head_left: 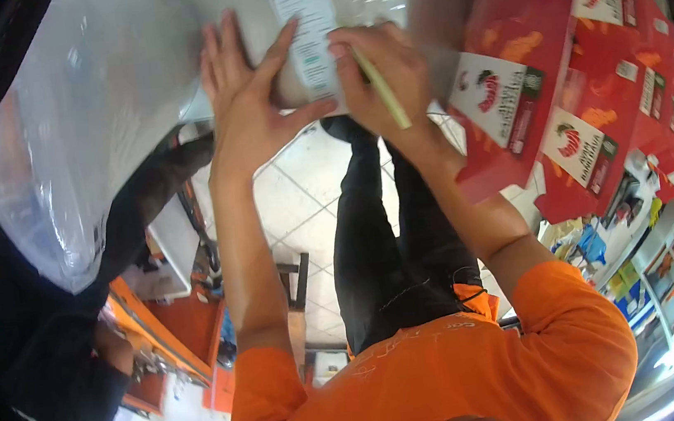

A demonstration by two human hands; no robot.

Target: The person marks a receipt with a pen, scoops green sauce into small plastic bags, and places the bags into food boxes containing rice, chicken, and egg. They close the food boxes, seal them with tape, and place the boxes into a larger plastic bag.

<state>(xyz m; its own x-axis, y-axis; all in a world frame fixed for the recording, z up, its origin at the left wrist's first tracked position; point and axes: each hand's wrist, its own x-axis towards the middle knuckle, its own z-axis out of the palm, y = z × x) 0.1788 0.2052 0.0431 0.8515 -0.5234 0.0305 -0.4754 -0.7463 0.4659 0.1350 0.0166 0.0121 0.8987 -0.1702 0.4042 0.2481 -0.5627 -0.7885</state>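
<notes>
A long white printed label [309,35] lies on a plastic-wrapped surface at the top centre. My left hand [255,107] rests flat with its fingers spread, its index fingertip at the label's left edge and its thumb near the lower end. On the label's right side, my right hand [388,72] is closed around a yellow pen [379,85]. The pen slants, and its tip is hidden by my fingers. Clear plastic sheeting [54,135] spreads over the left of the view.
Several red printed cartons [525,106] stand to the right, close to my right forearm. A person in dark clothes [43,327] is at the left. Behind lie an orange frame [160,335], a tiled floor [293,190] and shelves [661,282] with goods.
</notes>
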